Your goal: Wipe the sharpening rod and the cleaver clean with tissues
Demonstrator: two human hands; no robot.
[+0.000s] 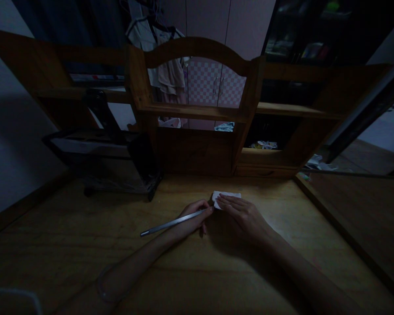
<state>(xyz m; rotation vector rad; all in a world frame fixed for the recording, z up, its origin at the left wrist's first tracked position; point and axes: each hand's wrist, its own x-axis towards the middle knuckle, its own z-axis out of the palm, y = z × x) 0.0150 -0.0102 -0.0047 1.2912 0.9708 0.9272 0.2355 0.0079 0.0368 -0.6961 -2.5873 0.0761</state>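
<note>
Near the middle of the wooden desk, my left hand (197, 214) is closed around a slim silver pen (172, 224). Its blunt end points to the lower left, and its other end is hidden at my fingers, close to the paper's left edge. A small white piece of paper (228, 194), perhaps folded, lies on the desk. My right hand (244, 214) rests on it with outstretched fingers lying flat, covering much of its lower part. The light is dim, so any marks on the paper cannot be made out.
A black metal-framed holder (114, 166) stands on the desk at the left. Along the back runs a wooden shelf unit (197, 113) with a small drawer (267, 172) at its lower right. A raised wooden edge (341, 223) borders the desk's right side.
</note>
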